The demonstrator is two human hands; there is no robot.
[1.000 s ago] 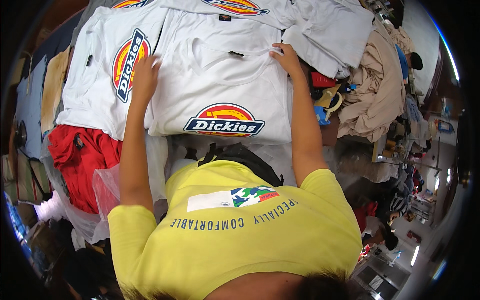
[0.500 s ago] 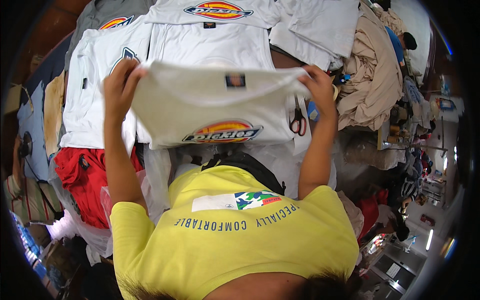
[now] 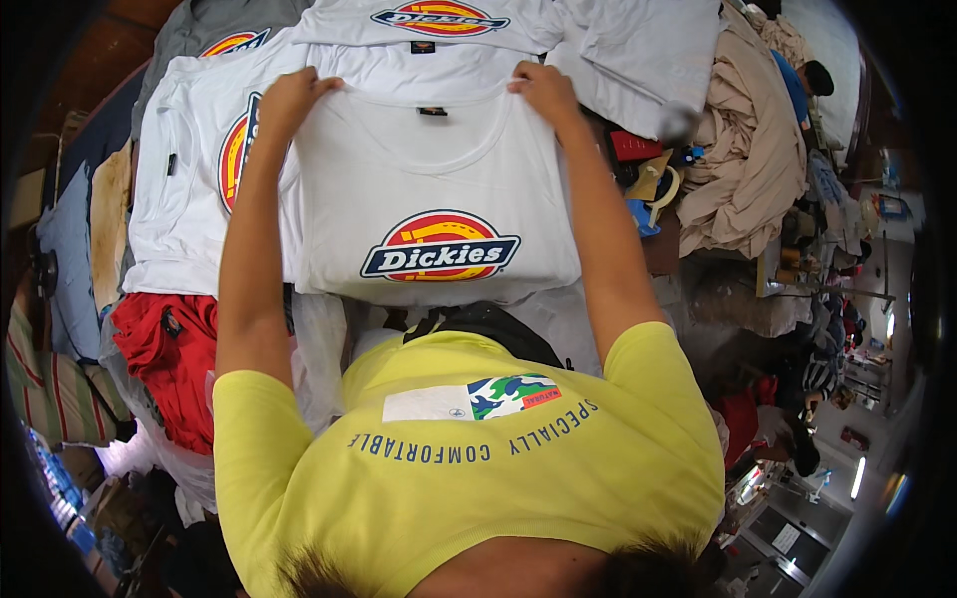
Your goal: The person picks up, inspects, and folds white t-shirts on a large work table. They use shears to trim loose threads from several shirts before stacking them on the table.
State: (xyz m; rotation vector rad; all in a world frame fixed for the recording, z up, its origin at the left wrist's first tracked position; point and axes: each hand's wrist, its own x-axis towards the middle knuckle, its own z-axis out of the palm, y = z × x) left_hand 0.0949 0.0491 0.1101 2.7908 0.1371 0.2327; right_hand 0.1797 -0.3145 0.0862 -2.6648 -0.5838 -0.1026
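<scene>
A white T-shirt [image 3: 429, 179] lies spread on the table in front of me, its wide neckline at the far side and a red, yellow and navy oval print near the front edge. My left hand [image 3: 297, 98] pinches its far left shoulder. At the far right shoulder, my right hand [image 3: 545, 92] grips the cloth in the same way. A small dark label shows inside the back of the neck. Beneath the far edge of this shirt lies more white cloth.
Beyond are another printed white shirt [image 3: 439, 22] and folded white cloth [image 3: 638, 60]. White [image 3: 164, 214] and red garments [image 3: 169, 364] lie left. To the right are a tape roll [image 3: 666, 189], a red box [image 3: 635, 147] and heaped beige fabric [image 3: 743, 159].
Both hands have moved away from my body, bringing the shirt from raised and slanted to lying flat. The black-and-red scissors seen at its right side no longer show.
</scene>
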